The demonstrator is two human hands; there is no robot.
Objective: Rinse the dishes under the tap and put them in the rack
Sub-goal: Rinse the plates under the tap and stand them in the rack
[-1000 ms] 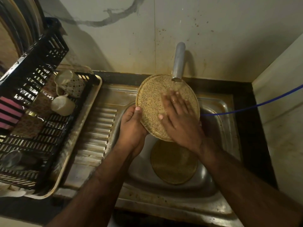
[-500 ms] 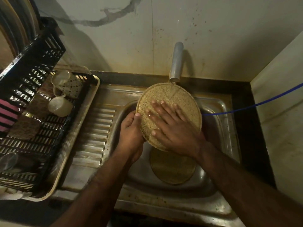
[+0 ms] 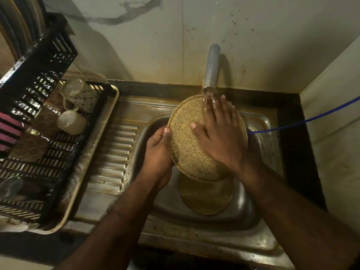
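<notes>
The left hand [image 3: 157,152] is gripping the near-left rim of the speckled plate [image 3: 187,141], thumb curled over the edge, and is holding the plate tilted above the sink [image 3: 259,125]. The right hand [image 3: 218,137] is lying flat on the plate's face, fingers straight and slightly spread, fingertips [image 3: 223,97] reaching into the water that is running from the tap [image 3: 211,69]. The stream is landing on the plate's far edge, directly beyond the right hand. The plate is therefore sitting under the right palm and to the right of the left hand, its raised edge pointing away from the person toward the tap. A second plate [image 3: 206,197] is lying flat in the basin, below and nearer than both hands, apparently not yet rinsed. The rack [image 3: 58,145] is standing well to the left of the left hand, already carrying a patterned mug [image 3: 81,96] and a plain cup [image 3: 71,121]. Judgement: the rinsing step is in hand; the transfer calls for a leftward carry, and the left hand, being nearer the rack and already clamped on the rim, is the better placed for it. The wet rim could slip.
</notes>
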